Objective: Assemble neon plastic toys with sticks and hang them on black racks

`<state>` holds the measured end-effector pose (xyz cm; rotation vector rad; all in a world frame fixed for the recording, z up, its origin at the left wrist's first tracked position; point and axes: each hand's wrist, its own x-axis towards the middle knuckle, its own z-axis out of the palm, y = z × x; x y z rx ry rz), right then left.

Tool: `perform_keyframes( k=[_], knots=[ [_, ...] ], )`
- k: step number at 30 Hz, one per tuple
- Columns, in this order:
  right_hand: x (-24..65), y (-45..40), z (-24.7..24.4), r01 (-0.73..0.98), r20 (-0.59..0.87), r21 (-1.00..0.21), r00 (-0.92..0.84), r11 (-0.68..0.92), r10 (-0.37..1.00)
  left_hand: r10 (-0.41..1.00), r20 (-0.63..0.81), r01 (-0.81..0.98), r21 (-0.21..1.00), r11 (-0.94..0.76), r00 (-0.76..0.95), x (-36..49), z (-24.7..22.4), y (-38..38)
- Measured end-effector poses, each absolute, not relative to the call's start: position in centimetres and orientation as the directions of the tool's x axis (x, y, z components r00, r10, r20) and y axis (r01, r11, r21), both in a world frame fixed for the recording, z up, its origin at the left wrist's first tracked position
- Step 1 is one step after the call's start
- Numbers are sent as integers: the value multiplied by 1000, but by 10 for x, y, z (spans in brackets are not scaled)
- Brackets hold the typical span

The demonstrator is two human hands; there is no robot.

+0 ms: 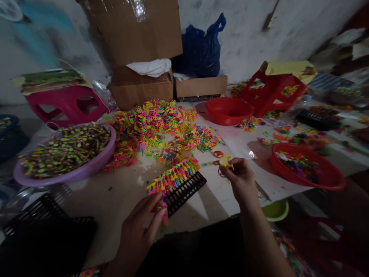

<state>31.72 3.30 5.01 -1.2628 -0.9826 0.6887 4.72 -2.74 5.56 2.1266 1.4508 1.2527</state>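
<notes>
A black slotted rack (186, 194) lies at a slant on the table, with a row of bright plastic pieces (173, 177) standing along its far side. My left hand (144, 221) is at the rack's near left end, its fingers closed around small colourful pieces, pink and blue among them. To the right of the rack, my right hand (240, 179) pinches a yellow plastic piece (227, 162). A thin patterned strip (209, 164) extends left from that piece toward the row. Beyond the rack spreads a large heap of colourful pieces (158, 123).
A purple basin (111, 154) full of small sticks stands left, near a pink stool (65, 102). Black racks (49, 234) are stacked front left. Red basins (229, 111) (331, 177) and a red stool (268, 92) are right. Cardboard boxes (141, 90) stand behind the heap.
</notes>
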Motion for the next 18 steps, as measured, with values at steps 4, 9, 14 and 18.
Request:
perform_keyframes(
  k=[4,9,14,18],
  knots=[
    [264,-23,88,-93,176,-979,54,180,983,944,283,474,816,-330,169,64,61,-28],
    [251,-38,81,-295,224,-942,-191,162,956,945,-213,89,977,196,249,69,65,-40],
    [232,-46,46,-232,162,-968,-307,91,938,792,-432,-36,869,493,431,70,53,-60],
    [212,-61,22,-266,25,-964,-202,-30,979,777,-453,104,883,457,437,72,44,-68]
  ],
)
